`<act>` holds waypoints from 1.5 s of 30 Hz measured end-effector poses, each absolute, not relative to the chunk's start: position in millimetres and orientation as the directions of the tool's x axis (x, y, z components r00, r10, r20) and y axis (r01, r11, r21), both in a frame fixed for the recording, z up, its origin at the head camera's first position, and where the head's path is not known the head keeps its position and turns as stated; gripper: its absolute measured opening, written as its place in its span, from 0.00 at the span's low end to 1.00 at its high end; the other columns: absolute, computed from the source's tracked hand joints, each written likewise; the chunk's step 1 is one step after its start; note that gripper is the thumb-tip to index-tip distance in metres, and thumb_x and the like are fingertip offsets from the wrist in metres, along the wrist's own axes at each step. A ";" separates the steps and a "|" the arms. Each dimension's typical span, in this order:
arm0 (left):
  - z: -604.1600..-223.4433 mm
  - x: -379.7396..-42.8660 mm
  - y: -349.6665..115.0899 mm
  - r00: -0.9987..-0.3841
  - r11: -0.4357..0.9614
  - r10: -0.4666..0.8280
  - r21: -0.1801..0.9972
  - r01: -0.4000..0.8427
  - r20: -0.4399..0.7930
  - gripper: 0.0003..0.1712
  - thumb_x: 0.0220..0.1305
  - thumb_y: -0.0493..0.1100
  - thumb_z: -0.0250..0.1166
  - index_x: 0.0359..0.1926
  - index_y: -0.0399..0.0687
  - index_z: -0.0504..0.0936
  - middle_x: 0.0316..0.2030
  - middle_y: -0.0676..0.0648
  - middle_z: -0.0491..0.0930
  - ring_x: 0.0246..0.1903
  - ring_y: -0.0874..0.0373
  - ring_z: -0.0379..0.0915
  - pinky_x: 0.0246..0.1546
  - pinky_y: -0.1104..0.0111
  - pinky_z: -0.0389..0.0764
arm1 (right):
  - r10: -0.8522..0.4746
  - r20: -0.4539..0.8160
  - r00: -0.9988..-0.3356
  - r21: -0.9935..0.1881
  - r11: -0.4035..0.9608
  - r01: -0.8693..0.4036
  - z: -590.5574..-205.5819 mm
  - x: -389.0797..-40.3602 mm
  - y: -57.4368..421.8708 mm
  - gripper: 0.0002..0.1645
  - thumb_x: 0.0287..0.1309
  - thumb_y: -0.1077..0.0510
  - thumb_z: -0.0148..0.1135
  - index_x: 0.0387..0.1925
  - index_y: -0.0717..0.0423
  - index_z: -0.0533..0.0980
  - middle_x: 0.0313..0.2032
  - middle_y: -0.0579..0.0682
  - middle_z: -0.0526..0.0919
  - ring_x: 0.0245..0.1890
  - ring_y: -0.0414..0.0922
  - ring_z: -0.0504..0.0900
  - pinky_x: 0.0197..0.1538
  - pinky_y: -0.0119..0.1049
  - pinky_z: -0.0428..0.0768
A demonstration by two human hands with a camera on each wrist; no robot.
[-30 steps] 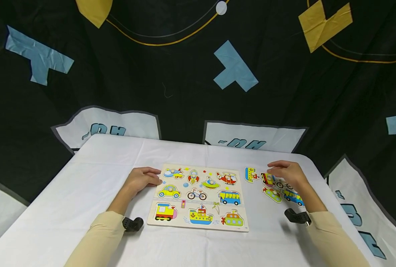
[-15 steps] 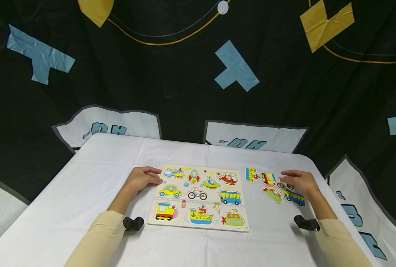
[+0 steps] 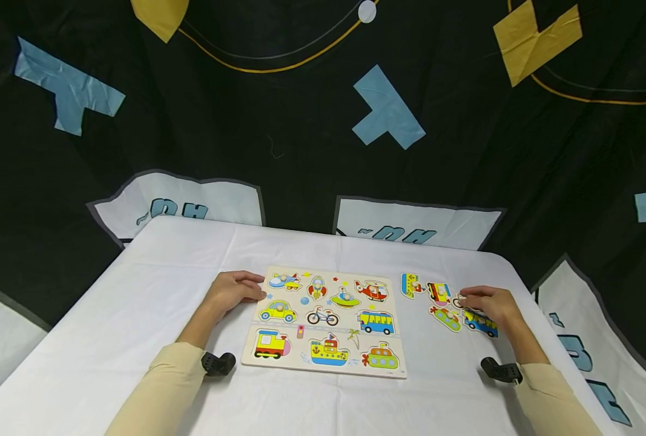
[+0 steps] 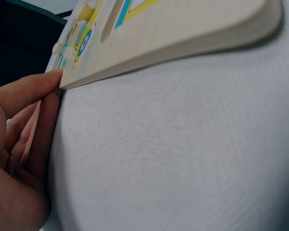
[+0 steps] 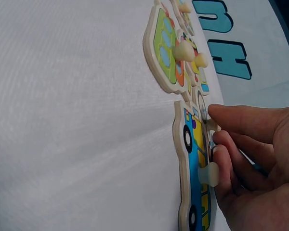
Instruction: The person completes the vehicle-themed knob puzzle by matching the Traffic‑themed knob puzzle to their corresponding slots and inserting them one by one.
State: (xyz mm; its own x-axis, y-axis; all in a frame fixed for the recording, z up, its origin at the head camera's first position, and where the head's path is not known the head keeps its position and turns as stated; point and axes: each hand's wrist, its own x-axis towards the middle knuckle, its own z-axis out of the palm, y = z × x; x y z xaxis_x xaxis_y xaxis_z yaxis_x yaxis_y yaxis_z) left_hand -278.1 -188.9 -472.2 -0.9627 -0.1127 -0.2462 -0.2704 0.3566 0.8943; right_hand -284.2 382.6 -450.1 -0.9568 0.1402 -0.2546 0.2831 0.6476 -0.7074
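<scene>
A white cloth-covered surface (image 3: 279, 402), faintly wrinkled, carries everything. On it lies the vehicle puzzle board (image 3: 350, 346), a flat slab with pale grain and rounded corners; it should be stiff, fairly light, and best held by its rim. At its edge, between nine and ten o'clock, the left hand (image 3: 234, 294) has finger and thumb nearly together, pinching the border. Off the board's three o'clock, the right hand (image 3: 488, 303) curls its fingertips round the bicycle piece (image 3: 456, 302). About that piece lie the bus piece (image 5: 195, 168) between four and five, the submarine piece (image 3: 445, 318) at seven, and the train piece (image 3: 439, 293) and ship piece (image 3: 411, 285) between nine and ten. These thin, wavy-edged cutouts look rigid and very light, their glossy faces probably slippery; the small, rounded knobs (image 5: 184, 50) offer the surest hold.
</scene>
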 end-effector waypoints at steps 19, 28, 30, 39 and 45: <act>-470.5 -277.3 -186.9 -0.965 0.342 -0.103 0.903 -0.262 -0.241 0.26 0.53 0.39 0.78 0.55 0.42 0.84 0.28 0.51 0.87 0.31 0.60 0.83 0.36 0.72 0.81 | 0.140 -0.241 -0.960 -0.680 0.681 0.271 -450.5 -285.2 384.8 0.26 0.60 0.45 0.70 0.51 0.59 0.84 0.50 0.59 0.85 0.44 0.49 0.77 0.43 0.39 0.71; -470.8 -278.2 -187.4 -0.964 0.348 -0.109 0.899 -0.267 -0.244 0.27 0.53 0.40 0.78 0.55 0.42 0.84 0.29 0.51 0.87 0.31 0.60 0.82 0.36 0.72 0.80 | 0.152 -0.239 -0.959 -0.688 0.670 0.278 -446.0 -285.1 384.4 0.25 0.60 0.46 0.70 0.52 0.59 0.83 0.50 0.58 0.86 0.46 0.50 0.78 0.43 0.38 0.72; -471.0 -278.3 -187.5 -0.964 0.359 -0.109 0.895 -0.265 -0.242 0.27 0.52 0.41 0.78 0.55 0.43 0.84 0.29 0.51 0.87 0.31 0.60 0.82 0.36 0.72 0.80 | 0.151 -0.229 -0.962 -0.685 0.677 0.269 -444.4 -284.5 383.4 0.25 0.61 0.46 0.69 0.52 0.58 0.83 0.52 0.59 0.85 0.48 0.51 0.77 0.43 0.38 0.72; -472.7 -278.3 -188.4 -0.968 0.382 -0.110 0.889 -0.253 -0.227 0.26 0.52 0.41 0.78 0.54 0.44 0.85 0.31 0.50 0.88 0.33 0.59 0.82 0.36 0.71 0.79 | 0.062 -0.200 -0.978 -0.687 0.703 0.185 -425.9 -282.2 358.0 0.23 0.64 0.49 0.67 0.52 0.61 0.83 0.56 0.64 0.83 0.51 0.54 0.78 0.50 0.46 0.75; -474.2 -279.4 -188.4 -0.969 0.375 -0.103 0.893 -0.249 -0.227 0.26 0.53 0.41 0.77 0.55 0.43 0.85 0.32 0.50 0.87 0.33 0.59 0.82 0.37 0.71 0.80 | 0.042 -0.197 -0.979 -0.669 0.724 0.166 -417.4 -283.7 332.4 0.22 0.59 0.47 0.71 0.48 0.58 0.84 0.51 0.61 0.85 0.48 0.53 0.76 0.46 0.44 0.73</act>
State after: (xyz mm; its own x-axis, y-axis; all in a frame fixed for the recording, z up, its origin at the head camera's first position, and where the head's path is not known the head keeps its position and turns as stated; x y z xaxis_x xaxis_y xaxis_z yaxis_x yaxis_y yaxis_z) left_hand -279.4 -188.4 -474.2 -0.9685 -0.1030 -0.2266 -0.2488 0.3749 0.8930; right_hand -283.7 332.4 -417.4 -0.9795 0.0423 -0.1972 0.1660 0.7242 -0.6693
